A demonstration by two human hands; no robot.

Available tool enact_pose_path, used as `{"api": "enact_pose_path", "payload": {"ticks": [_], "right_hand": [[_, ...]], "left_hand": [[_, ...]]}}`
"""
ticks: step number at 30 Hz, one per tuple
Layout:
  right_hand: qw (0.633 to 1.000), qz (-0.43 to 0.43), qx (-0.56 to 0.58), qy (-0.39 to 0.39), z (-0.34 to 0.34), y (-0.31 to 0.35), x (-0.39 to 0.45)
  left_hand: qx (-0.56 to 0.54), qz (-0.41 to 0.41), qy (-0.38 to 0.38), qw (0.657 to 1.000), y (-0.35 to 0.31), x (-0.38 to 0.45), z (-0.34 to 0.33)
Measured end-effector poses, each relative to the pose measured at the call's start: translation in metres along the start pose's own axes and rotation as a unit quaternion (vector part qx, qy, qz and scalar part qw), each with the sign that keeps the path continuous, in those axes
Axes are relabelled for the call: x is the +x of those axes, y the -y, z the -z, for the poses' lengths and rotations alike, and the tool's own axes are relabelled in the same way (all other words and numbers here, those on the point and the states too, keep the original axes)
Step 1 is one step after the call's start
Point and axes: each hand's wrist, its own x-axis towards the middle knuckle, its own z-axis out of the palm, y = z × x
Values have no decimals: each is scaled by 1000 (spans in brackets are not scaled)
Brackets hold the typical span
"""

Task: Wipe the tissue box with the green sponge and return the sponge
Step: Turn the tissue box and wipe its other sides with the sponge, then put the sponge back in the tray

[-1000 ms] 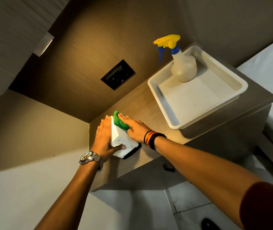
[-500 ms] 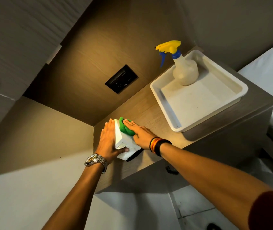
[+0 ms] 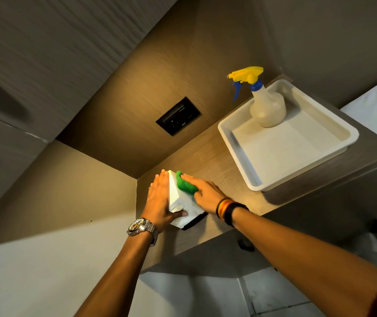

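Head view, steeply downward, close.

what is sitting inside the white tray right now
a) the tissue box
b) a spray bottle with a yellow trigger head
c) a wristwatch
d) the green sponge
b: the spray bottle stands alone at the back of the white tray, while the green sponge is pressed against the tissue box under the right hand.

Over the last second the flat right hand [image 3: 205,195] has kept rubbing the crumpled green sponge [image 3: 184,185] along the side face of the white rectangular tissue box [image 3: 184,205], its fingers edging slightly farther over the sponge; the camera view drifted too.
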Motion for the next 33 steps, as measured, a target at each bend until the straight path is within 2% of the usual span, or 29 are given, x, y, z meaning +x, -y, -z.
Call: {"api": "enact_pose_path", "payload": {"ticks": [5,8,14,19,23,28,30,33], "right_hand": [[1000,3,19,20,3,29,41],[999,46,6,16,-2,30,11],[997,61,-34,36,8,21,-59],[998,46,-23,-42,56,64,-66],[987,59,-122,-91,126,92,-55],[937,35,-313,-150,204,74,-36],[902,17,-419,-105,216,60,-31],[835,-68,-545,31,212,32,-35]], "left_hand": [[-16,-7,-10,1000,0,3,1],[-14,-5,-2,1000,0,1,1],[-4,18,24,1000,-8,-3,10],[-14,32,45,998,-17,-10,22],[6,37,38,999,-28,-7,27],[-12,-60,-12,998,-104,12,14],[-40,-80,5,996,-139,22,-3],[-45,-80,53,994,-182,35,-31]]}}
